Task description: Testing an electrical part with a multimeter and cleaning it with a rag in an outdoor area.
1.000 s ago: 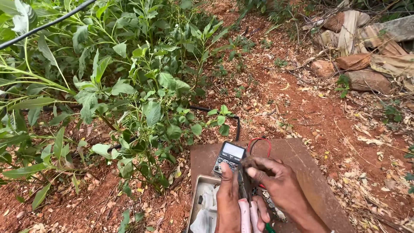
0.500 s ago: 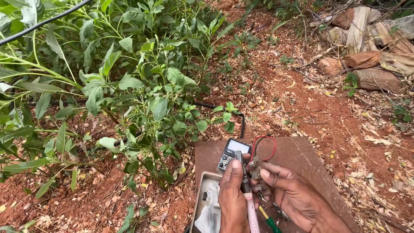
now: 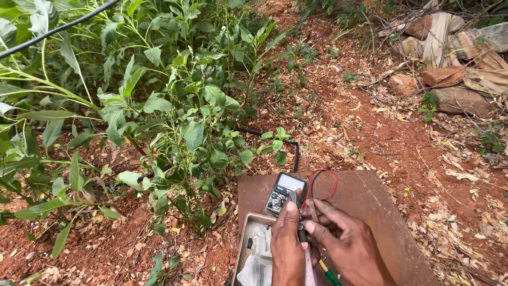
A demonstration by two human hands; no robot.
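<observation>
At the near edge, a slim pink-handled tool is being gripped between the two hands, its dark metal tip pointing away toward the far side. The left hand is being held closed around the tool from the left, the thumb laid along the shaft. The right hand is being pressed in from the right, its fingers curled and pinching the same tool near the tip. Just right of the pink handle, a green and yellow tool handle is being partly hidden under the right hand. To the near left, an open metal tin holding a crumpled white cloth is being kept beside the left hand. Hands and tin are being supported by a brown board lying on the ground. Just beyond the fingertips, a small dark multimeter with a grey screen is being rested on the board, and its red lead is being looped to the right. Farther off, red soil is being covered by dry leaves, with leafy green plants to the left and stones at the far right.
</observation>
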